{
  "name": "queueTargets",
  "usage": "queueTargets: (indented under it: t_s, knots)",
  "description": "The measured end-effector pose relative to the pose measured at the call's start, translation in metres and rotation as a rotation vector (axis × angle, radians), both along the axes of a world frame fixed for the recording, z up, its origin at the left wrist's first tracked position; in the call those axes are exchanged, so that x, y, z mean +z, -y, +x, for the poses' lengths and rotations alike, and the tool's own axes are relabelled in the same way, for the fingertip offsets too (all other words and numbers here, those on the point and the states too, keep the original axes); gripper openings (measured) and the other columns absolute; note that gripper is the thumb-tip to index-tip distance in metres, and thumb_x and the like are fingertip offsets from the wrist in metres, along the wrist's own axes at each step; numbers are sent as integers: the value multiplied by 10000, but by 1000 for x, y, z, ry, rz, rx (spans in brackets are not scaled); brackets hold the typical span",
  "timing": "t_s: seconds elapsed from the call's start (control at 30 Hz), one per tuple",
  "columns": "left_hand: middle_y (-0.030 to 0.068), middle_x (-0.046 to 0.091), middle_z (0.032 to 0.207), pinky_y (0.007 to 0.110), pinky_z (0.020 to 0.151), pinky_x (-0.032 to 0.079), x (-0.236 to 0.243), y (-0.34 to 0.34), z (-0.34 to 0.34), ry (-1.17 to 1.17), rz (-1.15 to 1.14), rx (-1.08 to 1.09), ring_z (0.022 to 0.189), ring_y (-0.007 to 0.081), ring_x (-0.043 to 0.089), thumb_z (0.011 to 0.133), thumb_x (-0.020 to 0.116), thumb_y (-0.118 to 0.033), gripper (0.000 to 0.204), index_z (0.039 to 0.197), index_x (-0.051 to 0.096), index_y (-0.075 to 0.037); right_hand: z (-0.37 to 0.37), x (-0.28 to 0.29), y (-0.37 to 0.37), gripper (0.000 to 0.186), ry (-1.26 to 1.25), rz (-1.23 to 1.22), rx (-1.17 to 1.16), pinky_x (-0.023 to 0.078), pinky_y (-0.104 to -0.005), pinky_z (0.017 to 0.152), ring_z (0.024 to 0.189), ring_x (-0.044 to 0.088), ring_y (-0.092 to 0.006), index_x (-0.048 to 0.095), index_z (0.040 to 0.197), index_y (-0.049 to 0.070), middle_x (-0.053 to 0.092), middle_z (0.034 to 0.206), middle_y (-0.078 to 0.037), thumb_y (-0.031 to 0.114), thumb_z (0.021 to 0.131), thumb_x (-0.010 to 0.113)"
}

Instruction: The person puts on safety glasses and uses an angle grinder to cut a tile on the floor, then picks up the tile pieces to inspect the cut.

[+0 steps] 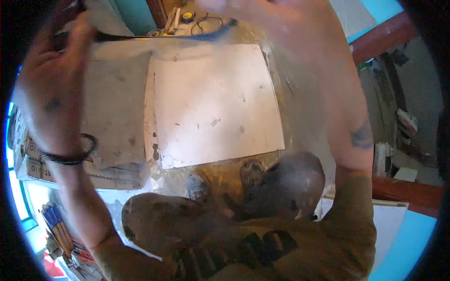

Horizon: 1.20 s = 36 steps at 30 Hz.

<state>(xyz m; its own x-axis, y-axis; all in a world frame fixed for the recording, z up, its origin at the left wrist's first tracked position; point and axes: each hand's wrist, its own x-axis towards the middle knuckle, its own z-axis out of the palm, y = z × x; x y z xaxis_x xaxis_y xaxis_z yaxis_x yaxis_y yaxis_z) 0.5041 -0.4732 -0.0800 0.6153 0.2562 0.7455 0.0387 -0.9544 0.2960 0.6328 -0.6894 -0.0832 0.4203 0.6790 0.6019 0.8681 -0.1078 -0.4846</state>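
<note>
Both my arms are raised toward the top of the view. My left hand, with a dark bracelet on its wrist, has its fingers curled around one end of a thin dark band with a bluish far end. The band stretches across the top of the view toward my right hand; I cannot make out its kind. My right hand is smeared by motion and partly cut off at the top edge, so its fingers do not show clearly. Below lies a white board with dark smudges and small bits on it.
A grey sheet lies left of the board, beside cardboard boxes. A tape measure and a black cord lie at the far side. My knees and shoes are close by. Red-brown beams edge the right.
</note>
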Motion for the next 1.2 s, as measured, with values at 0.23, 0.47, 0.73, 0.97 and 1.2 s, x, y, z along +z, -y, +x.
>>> queueTargets:
  t_s: [0.23, 0.47, 0.73, 0.97, 1.2]
  knots:
    - [65, 703, 1091, 211, 691, 521, -18, 23, -7, 37, -415, -481, 800, 63, 633, 967, 685, -40, 332, 1294, 645, -3, 3, 2, 76, 303, -440, -78, -245, 537, -331, 687, 769, 664, -186, 691, 1111, 23, 699, 862, -86, 195, 885, 796]
    - [202, 627, 1106, 258, 708, 552, -41, 55, -62, 71, -680, -660, 802, 197, 634, 902, 682, 8, 326, 1213, 583, 2, 22, -2, 112, 380, 277, 127, 420, 552, -241, 702, 759, 679, -188, 665, 966, 17, 718, 892, -80, 111, 716, 936]
    - [151, 670, 1041, 390, 728, 591, -18, 33, -116, -60, -660, -851, 866, 268, 669, 898, 727, -112, 330, 1211, 636, -57, -15, -2, 120, 320, 1, 107, 44, 548, -255, 733, 791, 682, -193, 682, 971, 27, 723, 911, -80, 125, 751, 893]
    - [164, 651, 1104, 402, 764, 583, -21, 19, -141, -97, -696, -866, 916, 278, 662, 908, 718, -159, 370, 1249, 619, -53, -17, -15, 121, 269, -31, 94, 26, 545, -266, 761, 819, 684, -196, 698, 975, 35, 727, 928, -81, 136, 782, 855]
    - [176, 632, 1166, 414, 800, 574, -21, 3, -157, -99, -695, -832, 966, 288, 656, 919, 710, -205, 415, 1287, 601, -48, -12, -21, 108, 223, -43, 95, 3, 542, -278, 789, 847, 686, -200, 713, 979, 43, 732, 945, -81, 148, 813, 818]
